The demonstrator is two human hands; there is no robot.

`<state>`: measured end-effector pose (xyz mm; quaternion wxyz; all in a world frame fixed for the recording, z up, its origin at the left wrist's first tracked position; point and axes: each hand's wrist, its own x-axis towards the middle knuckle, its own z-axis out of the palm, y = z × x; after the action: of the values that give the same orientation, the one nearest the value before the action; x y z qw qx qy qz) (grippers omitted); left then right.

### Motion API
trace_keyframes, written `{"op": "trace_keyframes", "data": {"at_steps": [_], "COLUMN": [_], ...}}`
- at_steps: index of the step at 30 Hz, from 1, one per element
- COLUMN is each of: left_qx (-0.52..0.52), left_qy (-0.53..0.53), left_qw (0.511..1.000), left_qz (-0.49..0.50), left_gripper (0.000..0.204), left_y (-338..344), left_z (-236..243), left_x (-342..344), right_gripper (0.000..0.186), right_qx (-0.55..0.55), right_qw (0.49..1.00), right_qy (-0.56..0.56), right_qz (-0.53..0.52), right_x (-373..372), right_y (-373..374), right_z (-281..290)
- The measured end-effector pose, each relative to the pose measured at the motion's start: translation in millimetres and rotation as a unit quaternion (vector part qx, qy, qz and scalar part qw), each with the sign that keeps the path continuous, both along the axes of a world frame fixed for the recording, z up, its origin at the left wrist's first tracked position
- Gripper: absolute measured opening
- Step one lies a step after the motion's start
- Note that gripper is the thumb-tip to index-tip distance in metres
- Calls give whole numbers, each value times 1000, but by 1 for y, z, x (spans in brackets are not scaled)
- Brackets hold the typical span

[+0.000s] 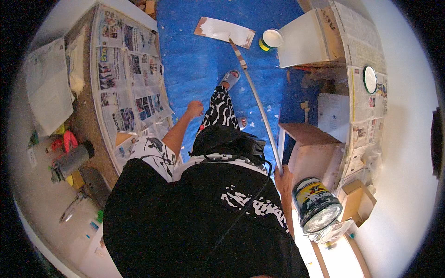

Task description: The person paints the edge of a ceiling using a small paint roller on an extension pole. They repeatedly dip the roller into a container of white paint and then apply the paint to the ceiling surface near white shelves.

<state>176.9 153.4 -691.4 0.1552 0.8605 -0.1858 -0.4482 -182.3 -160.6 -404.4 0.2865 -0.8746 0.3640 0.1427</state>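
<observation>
My right hand (pixel 283 178) is wrapped round the lower end of a long pale pole (pixel 260 109). The pole slants away to the far middle, where its brownish, banded tip reaches over a flat board (pixel 221 30) smeared with white, its ends brown. Whether the tip touches the board I cannot tell. My left hand (pixel 195 109) hangs beside my leg with its fingers curled in, and nothing shows in it. Just right of the board stands an open tub of white paint (pixel 272 38) with a yellow and green label.
Blue sheeting (pixel 185 69) covers the floor. On the left a newspaper-covered surface (pixel 130 88) runs alongside; another newspaper-covered top (pixel 364 106) is at right, bearing a round lid (pixel 370 79). Open cabinet parts (pixel 308 141) jut out below it. A dark paint bucket (pixel 317 199) stands near my right arm.
</observation>
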Motion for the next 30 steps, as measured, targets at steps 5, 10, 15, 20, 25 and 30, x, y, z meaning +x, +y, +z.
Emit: {"op": "trace_keyframes", "data": {"at_steps": [5, 10, 15, 20, 25, 30], "left_qx": [-89, -174, -133, -126, -139, -112], "left_qy": [209, 19, 31, -57, -145, -27], "left_qw": [891, 975, 949, 970, 979, 990], "left_qz": [392, 140, 286, 203, 30, -82], "left_gripper": [11, 13, 19, 25, 42, 56], "left_y": [37, 42, -3, -70, -157, -238], "left_z": [14, -7, 20, 48, 37, 44], "left_x": [-55, -29, 3, 49, 67, 18], "right_gripper": [30, 31, 37, 38, 37, 28], "right_qx": [31, 3, 31, 7, -45, 87], "right_qw": [999, 1000, 999, 1000, 995, 995], "right_qy": [6, -17, -1, 5, -52, 47], "right_qz": [-37, -13, -7, 12, 72, -19], "right_x": [-10, 16, 56, 60, 52, 47], "right_y": [0, -9, -24, -46, -65, -78], "right_z": [-8, -29, -48, -66, -70, -48]}}
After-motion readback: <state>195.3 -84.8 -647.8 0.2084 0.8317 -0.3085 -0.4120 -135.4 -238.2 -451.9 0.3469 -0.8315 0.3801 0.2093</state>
